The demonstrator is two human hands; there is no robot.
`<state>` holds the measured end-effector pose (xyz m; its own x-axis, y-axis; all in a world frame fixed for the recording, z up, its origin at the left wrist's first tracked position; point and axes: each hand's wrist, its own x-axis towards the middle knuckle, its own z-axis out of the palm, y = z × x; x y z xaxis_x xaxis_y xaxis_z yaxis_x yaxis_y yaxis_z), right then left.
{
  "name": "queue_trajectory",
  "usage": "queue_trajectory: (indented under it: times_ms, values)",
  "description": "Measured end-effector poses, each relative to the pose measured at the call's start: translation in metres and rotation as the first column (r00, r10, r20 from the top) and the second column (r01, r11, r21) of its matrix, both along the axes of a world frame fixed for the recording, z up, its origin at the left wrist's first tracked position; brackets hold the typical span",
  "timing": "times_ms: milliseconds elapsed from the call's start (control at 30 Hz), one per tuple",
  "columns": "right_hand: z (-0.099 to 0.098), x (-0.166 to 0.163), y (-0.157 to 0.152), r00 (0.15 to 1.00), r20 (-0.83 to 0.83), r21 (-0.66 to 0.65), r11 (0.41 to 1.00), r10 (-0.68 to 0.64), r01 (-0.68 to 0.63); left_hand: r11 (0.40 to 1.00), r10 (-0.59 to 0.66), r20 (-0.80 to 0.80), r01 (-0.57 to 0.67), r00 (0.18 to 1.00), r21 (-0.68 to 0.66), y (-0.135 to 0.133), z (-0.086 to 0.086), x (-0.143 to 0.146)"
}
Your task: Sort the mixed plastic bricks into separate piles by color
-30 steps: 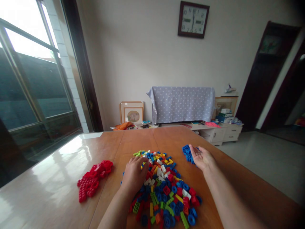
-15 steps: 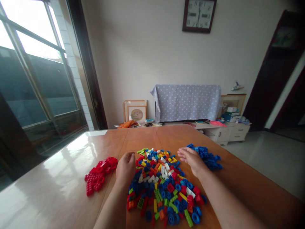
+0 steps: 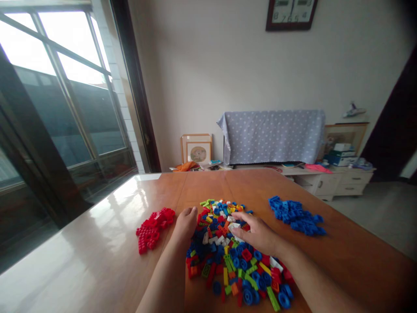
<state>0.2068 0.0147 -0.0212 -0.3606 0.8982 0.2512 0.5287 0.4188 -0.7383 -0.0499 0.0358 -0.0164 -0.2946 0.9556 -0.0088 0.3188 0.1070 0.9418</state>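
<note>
A mixed pile of coloured toy bricks (image 3: 228, 256) lies on the wooden table (image 3: 342, 252) in front of me. My left hand (image 3: 186, 221) is curled into a loose fist at the pile's left edge, between it and a heap of red bricks (image 3: 153, 226). What its fingers hold is hidden. My right hand (image 3: 254, 232) lies palm down over the middle of the mixed pile, fingers bent onto the bricks. A heap of blue bricks (image 3: 295, 215) sits apart to the right.
A large window (image 3: 58, 108) runs along the left. Behind the table stand a low white cabinet (image 3: 329, 182), a cloth-covered object (image 3: 272, 137), framed pictures (image 3: 197, 150) and a wall clock (image 3: 289, 13). The table's left part is glossy.
My right hand has left the blue heap and moved left onto the mixed pile. My left hand has pulled back to the pile's left edge and closed. The view has shifted left.
</note>
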Motion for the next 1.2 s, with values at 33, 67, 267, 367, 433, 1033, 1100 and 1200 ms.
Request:
queue_trajectory:
  times_ms: [33, 67, 267, 367, 433, 1033, 1100, 1200]
  values:
    - [0.004, -0.002, -0.003, 1.000, 0.009, 0.002, 1.000, 0.030, -0.030, 1.000, -0.019, 0.054, 0.020, 0.998, -0.010, -0.002, 0.002, 0.003]
    - [0.007, -0.003, -0.007, 0.998, 0.024, 0.007, 0.998, 0.060, -0.061, 0.999, -0.045, 0.109, 0.047, 0.993, -0.015, -0.005, 0.005, 0.005]
    - [0.013, -0.008, -0.020, 0.954, 0.180, -0.016, 0.971, 0.238, -0.239, 0.958, -0.287, 0.279, 0.275, 0.916, 0.084, -0.022, 0.021, 0.024]
    - [0.007, -0.008, -0.017, 0.944, 0.246, 0.032, 0.972, 0.218, -0.233, 0.885, -0.465, 0.250, 0.447, 0.849, 0.126, -0.028, 0.027, 0.032]
    - [0.003, -0.007, -0.011, 0.957, 0.233, 0.067, 0.979, 0.172, -0.193, 0.839, -0.544, 0.210, 0.531, 0.813, 0.118, -0.031, 0.028, 0.036]
    - [-0.001, 0.021, 0.016, 0.956, -0.281, -0.136, 0.989, -0.088, 0.051, 0.778, -0.384, -0.689, 0.617, 0.615, 0.117, -0.043, 0.012, 0.057]
    - [0.001, 0.024, 0.017, 0.924, -0.374, -0.220, 0.975, -0.086, 0.002, 0.754, -0.358, -0.723, 0.640, 0.590, 0.148, -0.050, 0.016, 0.066]
    - [0.004, 0.028, 0.018, 0.868, -0.476, -0.310, 0.951, -0.139, -0.018, 0.692, -0.339, -0.755, 0.692, 0.562, 0.204, -0.063, 0.025, 0.083]
